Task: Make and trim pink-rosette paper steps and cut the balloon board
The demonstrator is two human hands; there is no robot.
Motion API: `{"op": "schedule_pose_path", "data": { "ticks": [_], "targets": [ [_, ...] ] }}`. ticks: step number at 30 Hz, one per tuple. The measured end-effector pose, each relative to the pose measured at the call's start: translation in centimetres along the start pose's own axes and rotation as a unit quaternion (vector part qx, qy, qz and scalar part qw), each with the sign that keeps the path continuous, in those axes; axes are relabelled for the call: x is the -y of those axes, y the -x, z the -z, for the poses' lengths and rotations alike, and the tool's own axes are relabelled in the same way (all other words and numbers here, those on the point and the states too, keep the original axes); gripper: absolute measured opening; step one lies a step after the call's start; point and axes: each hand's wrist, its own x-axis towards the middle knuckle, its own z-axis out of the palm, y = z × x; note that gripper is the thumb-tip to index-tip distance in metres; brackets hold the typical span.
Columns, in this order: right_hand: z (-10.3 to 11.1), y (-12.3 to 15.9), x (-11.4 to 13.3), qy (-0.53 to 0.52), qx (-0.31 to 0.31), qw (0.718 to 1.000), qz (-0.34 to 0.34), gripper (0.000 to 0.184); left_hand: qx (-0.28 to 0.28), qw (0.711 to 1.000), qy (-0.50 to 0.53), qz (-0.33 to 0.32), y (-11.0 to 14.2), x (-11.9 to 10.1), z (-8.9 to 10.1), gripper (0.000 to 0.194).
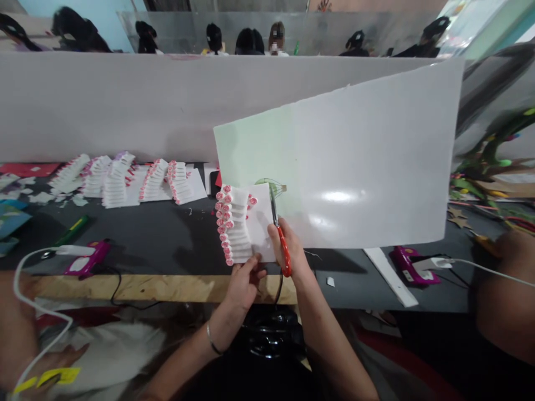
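Left hand [244, 284] pinching white pleated paper [236, 225] with pink edging; right hand [290, 250] wrapped round red-handled scissors [284, 250], blades against glossy white sheet [355, 156].

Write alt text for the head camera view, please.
The right hand holds red-handled scissors, their blades at a large glossy white sheet. The left hand holds a white paper sheet with pink-tipped folds. Similar pink-edged white paper pieces lie on a dark table.

Bright indoor light, glare on the glossy sheet [346, 161], warped, blurred edges.
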Motion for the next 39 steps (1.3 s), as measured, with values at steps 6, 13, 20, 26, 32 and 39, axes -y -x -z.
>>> {"op": "schedule_pose_path", "data": {
  "ticks": [6,13,20,26,32,39],
  "targets": [
    [0.0,-0.2,0.0,0.014,-0.011,1.0,-0.014,0.048,-0.009,1.0,0.0,0.008,-0.2,0.1,0.1,0.02],
    [0.3,0.0,-0.1,0.023,0.011,1.0,0.004,0.041,-0.01,1.0,0.0,0.022,-0.1,0.2,0.3,0.018],
    [0.5,0.2,-0.6,0.02,0.035,0.999,-0.003,0.04,-0.02,0.999,-0.001,0.029,0.0,0.4,0.3,0.019],
    [0.2,0.2,-0.4,0.019,0.009,1.0,-0.018,0.037,-0.019,1.0,-0.012,0.02,0.2,0.3,0.1,0.022],
    [0.2,0.1,-0.2,0.024,-0.004,1.0,0.002,0.041,-0.024,0.999,-0.013,0.025,0.3,0.3,0.1,0.02],
    [0.2,0.3,-1.1,0.018,-0.002,1.0,0.024,0.041,-0.027,0.999,-0.012,0.021,0.6,0.3,-0.3,0.018]
  ]
}}
